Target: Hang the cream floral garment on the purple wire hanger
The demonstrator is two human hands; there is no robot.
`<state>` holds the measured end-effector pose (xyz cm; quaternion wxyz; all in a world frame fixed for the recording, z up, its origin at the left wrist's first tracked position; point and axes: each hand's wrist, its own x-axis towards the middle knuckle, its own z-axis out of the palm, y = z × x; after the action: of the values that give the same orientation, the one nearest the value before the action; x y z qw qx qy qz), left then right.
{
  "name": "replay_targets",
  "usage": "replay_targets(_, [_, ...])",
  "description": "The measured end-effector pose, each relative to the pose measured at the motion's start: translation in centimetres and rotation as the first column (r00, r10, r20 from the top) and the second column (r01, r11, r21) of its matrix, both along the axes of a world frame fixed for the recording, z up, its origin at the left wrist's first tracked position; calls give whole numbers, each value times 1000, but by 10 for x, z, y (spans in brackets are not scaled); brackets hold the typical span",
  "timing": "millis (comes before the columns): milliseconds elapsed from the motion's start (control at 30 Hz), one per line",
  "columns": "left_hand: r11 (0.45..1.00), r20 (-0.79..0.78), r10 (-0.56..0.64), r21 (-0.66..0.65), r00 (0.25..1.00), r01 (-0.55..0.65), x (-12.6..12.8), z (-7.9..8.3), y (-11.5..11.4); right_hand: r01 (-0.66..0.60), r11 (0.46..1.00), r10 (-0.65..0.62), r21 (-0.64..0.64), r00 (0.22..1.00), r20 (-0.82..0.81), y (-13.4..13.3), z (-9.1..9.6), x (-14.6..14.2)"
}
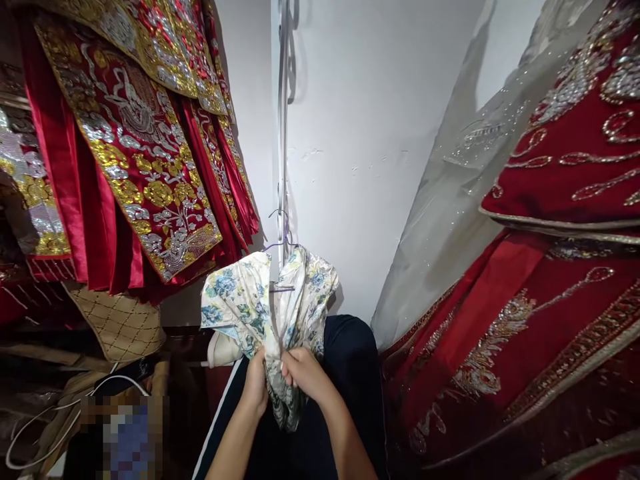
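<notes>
A white floral garment [250,293] with blue and yellow flowers hangs on a thin purple hanger [286,235] in front of me. Its short sleeves spread to both sides and its front is parted at the neck. My left hand [257,380] is closed on the left front edge, partly hidden by the cloth. Close beside it, my right hand [301,370] pinches the right front edge with the thumb on top. Below both hands the cloth bunches over my dark trousers [347,353].
Red costumes with gold and silver embroidery [155,173] hang on the left. On the right hang a sheer sparkly fabric [445,180] and red beaded garments [565,167]. A metal rail [283,127] runs up the white wall. A white cable [125,377] loops at lower left.
</notes>
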<state>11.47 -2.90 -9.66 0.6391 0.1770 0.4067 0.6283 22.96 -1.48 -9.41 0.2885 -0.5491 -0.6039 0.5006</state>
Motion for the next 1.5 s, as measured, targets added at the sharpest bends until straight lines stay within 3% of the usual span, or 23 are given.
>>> replay_targets(133, [997,-45,69,-13,997,-70,8,-6,-1,34,997,-36,-75,999,-36,-4,-10,-5])
replay_targets(300, [999,0,9,-31,1000,-9,15,-5,-2,110,993,-116,-51,987,-114,4,-22,-2])
replay_targets(633, [998,-102,-61,-29,993,58,0,-23,2,38,994,-63,-99,964,-259,2,-22,-3])
replay_targets(767, [996,-265,90,26,960,-86,-32,-21,11,27,995,-53,-96,957,-287,-1,-21,-2])
replay_targets(867, [939,-455,342,130,822,-319,-78,-19,16,32,997,-54,-70,940,-337,-3,-26,-3])
replay_targets(933, [822,-531,567,309,630,-478,-97,-18,9,51,997,-67,-53,929,-363,-4,-29,-8])
replay_targets(1000, [705,-527,708,489,470,-513,-96,-17,-5,61,997,-73,-44,931,-357,-6,-30,-16])
replay_targets(1033, [707,-534,707,536,464,-461,-88,-17,-13,59,997,-69,-39,934,-351,-8,-29,-20])
replay_targets(1067, [753,-562,654,543,506,-371,-77,-17,-20,57,998,-65,-32,935,-349,-9,-28,-24])
replay_targets(1133, [883,-640,421,450,642,-132,-48,-17,-31,54,998,-55,-11,931,-361,-13,-22,-30])
replay_targets(1200, [938,-663,215,344,717,37,-23,-15,-35,58,998,-49,14,927,-373,-16,-14,-29])
replay_targets(1300, [943,-657,111,306,746,129,-1,-6,-34,58,998,-47,16,927,-373,-20,1,-17])
replay_targets(1400, [922,-640,48,325,767,213,5,5,-31,32,999,-35,-14,931,-362,-22,14,-1])
replay_targets(1500, [892,-684,59,363,727,269,4,6,-30,58,997,-72,-48,917,-392,-15,25,9])
